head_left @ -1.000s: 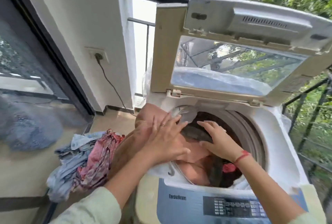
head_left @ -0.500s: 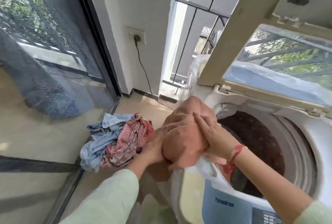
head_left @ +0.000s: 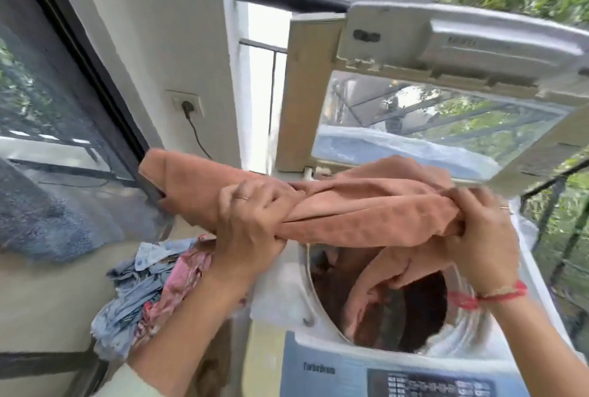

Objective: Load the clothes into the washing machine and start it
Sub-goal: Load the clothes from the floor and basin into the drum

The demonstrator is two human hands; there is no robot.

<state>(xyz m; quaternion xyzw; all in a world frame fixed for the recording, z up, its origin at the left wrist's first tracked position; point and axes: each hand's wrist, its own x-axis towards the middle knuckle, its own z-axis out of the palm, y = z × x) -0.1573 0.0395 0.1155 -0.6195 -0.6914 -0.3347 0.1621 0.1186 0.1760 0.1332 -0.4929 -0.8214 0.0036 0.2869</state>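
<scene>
A terracotta-orange cloth (head_left: 360,205) is stretched in the air above the top-loading washing machine (head_left: 277,297). My left hand (head_left: 248,224) grips its left part and my right hand (head_left: 484,231) grips its right end. One end of the cloth hangs down into the drum (head_left: 414,310), where dark clothes lie. The machine's lid (head_left: 446,55) stands raised at the back. The control panel (head_left: 427,384) shows at the bottom edge.
A pile of blue and pink clothes (head_left: 149,288) lies on the floor left of the machine. A power cable is plugged into a wall socket (head_left: 186,105). A dark-framed glass door (head_left: 63,109) is at the left. A black railing (head_left: 561,231) runs behind the machine.
Both hands have lifted the orange cloth from the machine's left rim and pulled it out lengthwise above the drum. The view has swung back toward the machine.
</scene>
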